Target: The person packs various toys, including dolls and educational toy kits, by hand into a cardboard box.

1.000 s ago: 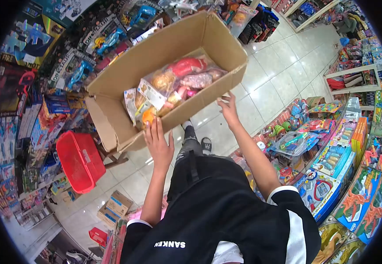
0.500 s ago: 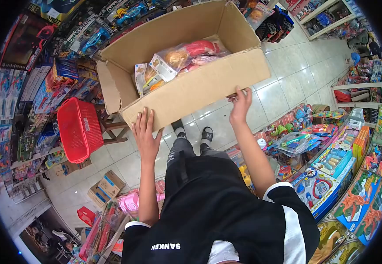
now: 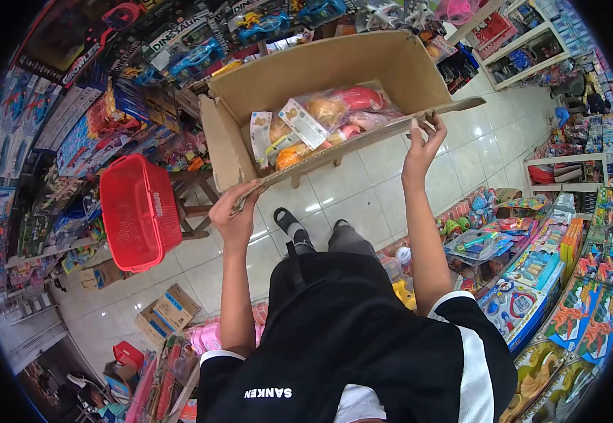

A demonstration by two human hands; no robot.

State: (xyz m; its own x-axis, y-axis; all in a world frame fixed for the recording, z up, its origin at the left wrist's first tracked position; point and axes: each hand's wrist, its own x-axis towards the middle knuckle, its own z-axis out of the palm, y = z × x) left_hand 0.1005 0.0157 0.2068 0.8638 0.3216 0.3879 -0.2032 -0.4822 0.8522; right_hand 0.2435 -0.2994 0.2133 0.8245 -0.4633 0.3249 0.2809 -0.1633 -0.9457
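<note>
An open cardboard box (image 3: 313, 76) stands in front of me, with plastic-bagged toys (image 3: 331, 116) in red, orange and pink inside. White printed cards show on some of the bags. The box's near flap (image 3: 391, 132) appears nearly edge-on. My left hand (image 3: 233, 215) is closed around the flap's left corner, fingers partly hidden behind the cardboard. Toward the flap's other end, my right hand (image 3: 423, 146) pinches its edge between thumb and fingers.
A red plastic basket (image 3: 169, 224) sits left of the box by a wooden stool (image 3: 195, 211). Boxed toys (image 3: 514, 303) crowd the right side, and packaged toys fill the left shelves. Small cartons (image 3: 168, 312) lie on the tiled floor (image 3: 352, 189).
The near flap has turned from showing its broad face to nearly edge-on. Both hands have gone from resting against it to gripping it. The box now appears further right and lower in view.
</note>
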